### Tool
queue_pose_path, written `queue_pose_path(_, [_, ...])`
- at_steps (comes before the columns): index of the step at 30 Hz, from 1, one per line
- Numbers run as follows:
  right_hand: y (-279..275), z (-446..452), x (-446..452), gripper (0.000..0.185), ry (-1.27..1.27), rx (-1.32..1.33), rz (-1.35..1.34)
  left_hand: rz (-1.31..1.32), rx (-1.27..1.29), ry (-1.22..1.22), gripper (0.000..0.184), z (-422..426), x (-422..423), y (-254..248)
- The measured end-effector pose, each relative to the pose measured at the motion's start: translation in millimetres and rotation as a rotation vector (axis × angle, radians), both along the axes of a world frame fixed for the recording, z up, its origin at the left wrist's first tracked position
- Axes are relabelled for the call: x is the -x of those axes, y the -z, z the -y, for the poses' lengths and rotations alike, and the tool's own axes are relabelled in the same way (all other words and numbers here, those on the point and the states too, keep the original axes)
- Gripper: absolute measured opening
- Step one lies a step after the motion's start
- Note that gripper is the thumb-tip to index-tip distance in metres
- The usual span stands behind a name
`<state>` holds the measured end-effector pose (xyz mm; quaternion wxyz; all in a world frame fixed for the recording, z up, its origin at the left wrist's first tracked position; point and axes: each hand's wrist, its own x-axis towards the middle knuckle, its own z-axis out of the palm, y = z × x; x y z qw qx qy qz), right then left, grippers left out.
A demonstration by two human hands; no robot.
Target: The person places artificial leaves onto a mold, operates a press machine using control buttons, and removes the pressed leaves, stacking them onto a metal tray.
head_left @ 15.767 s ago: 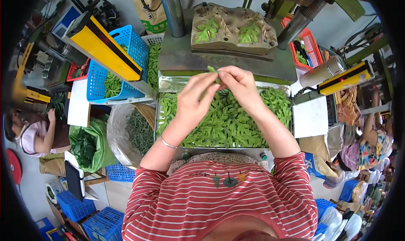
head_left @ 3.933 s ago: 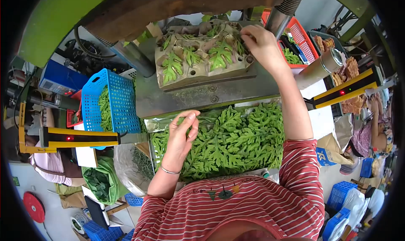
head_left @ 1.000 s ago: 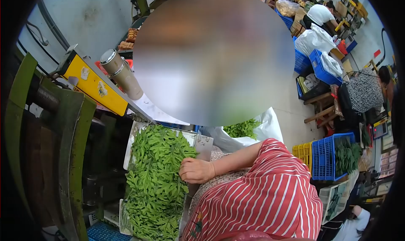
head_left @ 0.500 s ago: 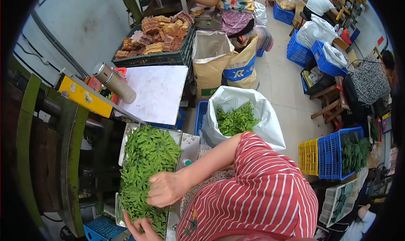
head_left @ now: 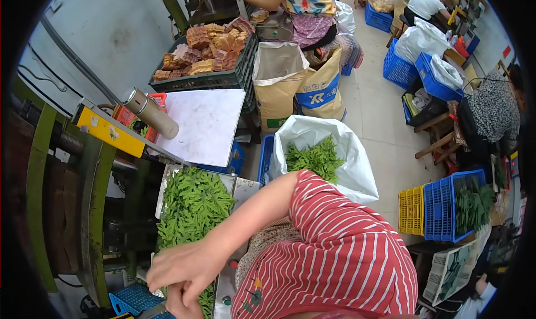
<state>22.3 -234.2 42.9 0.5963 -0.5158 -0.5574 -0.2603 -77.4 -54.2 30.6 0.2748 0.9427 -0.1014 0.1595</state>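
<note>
A thick layer of green serrated leaves (head_left: 195,204) covers a metal tray on the worktable in front of me. My right hand (head_left: 187,266) is over the near end of this layer, its fingers bent and held together. Whatever they pinch is hidden from view. Just below it, at the bottom of the view, is my left hand (head_left: 183,303), close to the right one and partly covered by it. Its fingers are mostly out of sight. A grey metal piece lies near the left hand at the bottom edge; its kind is unclear.
A white sack (head_left: 357,168) holding more leaves stands beyond my right arm. A metal flask (head_left: 153,115) is on a white board (head_left: 204,115). Green machine frames (head_left: 92,207) rise at left, with a blue basket (head_left: 131,298) below. Co-workers sit farther off among crates.
My right hand has moved down and left across the leaves to my left hand. The left hand, spread on the leaves before, is now partly covered. The view has shifted slightly.
</note>
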Motion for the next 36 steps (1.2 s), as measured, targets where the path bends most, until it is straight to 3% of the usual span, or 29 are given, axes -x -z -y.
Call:
queue_pose_path(2, [10,-15,2,0.022,-0.086,-0.015,0.051,-0.016,-0.041,0.082,0.015,-3,2,-7])
queue_pose_path(6, [44,-14,-1,0.02,-0.73,0.843,-0.664,-0.065,0.199,-0.185,0.016,-8,8,-34])
queue_pose_path(11, [58,13,-5,0.015,-0.74,0.738,-0.909,-0.169,0.31,-0.484,0.017,-28,4,-11])
queue_pose_path(17, [71,18,-6,0.015,-0.502,0.572,-0.865,-0.32,0.315,-0.645,0.019,-28,-8,-4])
queue_pose_path(22, [62,19,-11,0.017,-0.427,0.544,-0.886,-0.389,0.419,-0.486,0.022,-25,-29,10])
queue_pose_path(26, [72,21,-16,0.02,-0.337,0.617,-0.948,0.245,0.074,-0.045,0.026,13,-19,-10])
queue_pose_path(27, [73,21,-16,0.02,-0.337,0.623,-0.947,0.247,0.078,-0.048,0.026,15,-19,-7])
queue_pose_path(31, [76,18,-12,0.016,-0.431,0.62,-0.702,-0.198,0.065,0.11,0.024,25,-24,11])
queue_pose_path(36, [57,43,-12,0.013,-0.77,0.664,-0.727,-0.532,-0.032,0.37,0.018,31,-20,-32])
